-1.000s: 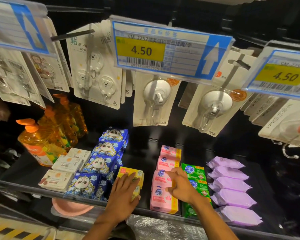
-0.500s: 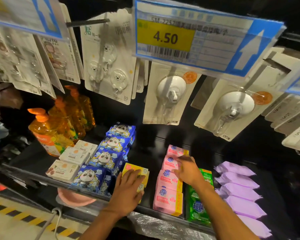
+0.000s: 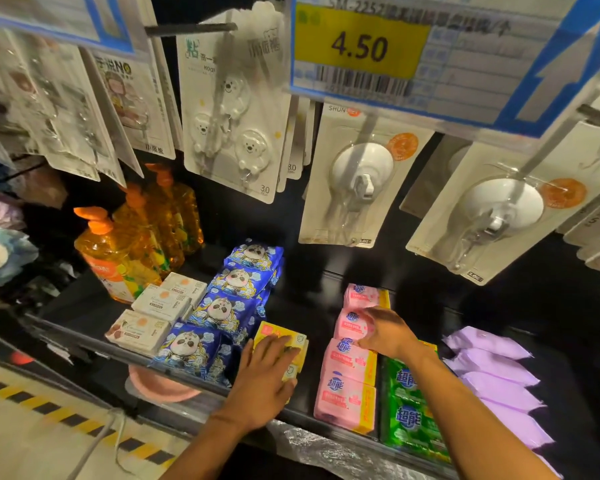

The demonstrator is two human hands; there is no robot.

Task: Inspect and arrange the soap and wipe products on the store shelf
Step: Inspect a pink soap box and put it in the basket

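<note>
A row of pink soap packs (image 3: 349, 400) runs front to back on the dark shelf (image 3: 84, 344). My right hand (image 3: 387, 332) reaches over the row, and its fingers and thumb curl on the pink pack second from the back (image 3: 350, 323). My left hand (image 3: 264, 379) lies flat on a small stack of yellow soap boxes (image 3: 279, 332) near the shelf front. Green soap packs (image 3: 409, 420) sit right of the pink row, partly under my right forearm. Purple wipe packs (image 3: 492, 379) line the far right.
Blue panda packs (image 3: 229, 306) and white soap boxes (image 3: 142, 330) fill the shelf left of the yellow boxes. Orange pump bottles (image 3: 118, 251) stand at the back left. Carded hooks (image 3: 357, 188) and a 4.50 price tag (image 3: 361, 46) hang low overhead.
My right hand has moved from the front pink packs back along the row to the second pack from the back. My left hand stays on the yellow boxes. The view has come closer.
</note>
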